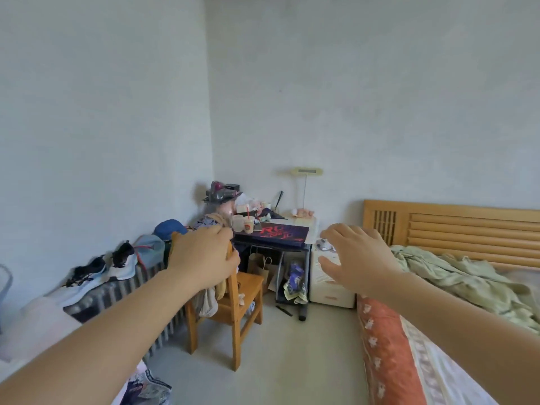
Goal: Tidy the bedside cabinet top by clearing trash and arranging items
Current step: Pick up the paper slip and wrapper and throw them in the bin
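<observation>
Both hands are out in front of the person and neither holds anything belonging to the task. Spread wide with fingers fanned and palm facing down and forward, the right hand (355, 255) is empty. The left hand (204, 257) is curled over the top of a wooden chair (233, 299) back, fingers wrapped down the far side; it looks like a loose grip on the chair rail, though the fingertips are hidden.

The white bedside cabinet (330, 285) stands ahead and slightly right of centre, between a dark desk (277, 244) on its left and the wooden headboard (450, 226) of the bed (455, 279) on its right. In the picture the right hand overlaps the cabinet's top and upper front, but the cabinet is well beyond it across open floor. A small pale item (324, 244) lies on the top at its front left edge; farther back are what seem to be a lamp (305, 188) and a few small pinkish things, too small to identify.

The cabinet lies straight along the line of the right arm, so that hand is the nearer and better placed of the two. The left hand is off to the side by the chair, with the desk corner between it and the cabinet. I judge the clearing has not started and that closing the gap comes first.
</observation>
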Motion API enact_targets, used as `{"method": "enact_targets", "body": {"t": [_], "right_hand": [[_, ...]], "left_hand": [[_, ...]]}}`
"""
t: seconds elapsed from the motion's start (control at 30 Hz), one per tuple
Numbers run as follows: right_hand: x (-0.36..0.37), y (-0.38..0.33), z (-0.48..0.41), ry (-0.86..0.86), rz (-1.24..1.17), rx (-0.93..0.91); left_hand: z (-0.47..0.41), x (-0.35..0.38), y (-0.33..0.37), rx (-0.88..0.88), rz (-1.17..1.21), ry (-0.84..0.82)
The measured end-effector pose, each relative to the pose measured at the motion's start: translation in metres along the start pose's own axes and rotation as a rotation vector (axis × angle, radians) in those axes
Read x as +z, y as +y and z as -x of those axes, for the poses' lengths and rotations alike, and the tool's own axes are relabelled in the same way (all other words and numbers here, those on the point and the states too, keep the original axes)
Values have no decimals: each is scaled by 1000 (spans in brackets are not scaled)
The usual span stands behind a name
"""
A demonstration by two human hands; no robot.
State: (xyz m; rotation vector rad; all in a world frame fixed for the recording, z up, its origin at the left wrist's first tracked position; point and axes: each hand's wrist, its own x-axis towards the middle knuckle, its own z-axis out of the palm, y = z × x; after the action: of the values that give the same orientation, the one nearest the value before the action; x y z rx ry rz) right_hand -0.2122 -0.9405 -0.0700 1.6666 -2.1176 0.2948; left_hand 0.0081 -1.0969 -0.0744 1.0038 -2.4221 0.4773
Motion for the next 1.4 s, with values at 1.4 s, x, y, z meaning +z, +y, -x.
{"method": "enact_targets", "body": {"t": [1.4], "right_hand": [[397,486,-518,-149,9,375]], "left_hand": [[-717,557,153,258,208,-177]]}}
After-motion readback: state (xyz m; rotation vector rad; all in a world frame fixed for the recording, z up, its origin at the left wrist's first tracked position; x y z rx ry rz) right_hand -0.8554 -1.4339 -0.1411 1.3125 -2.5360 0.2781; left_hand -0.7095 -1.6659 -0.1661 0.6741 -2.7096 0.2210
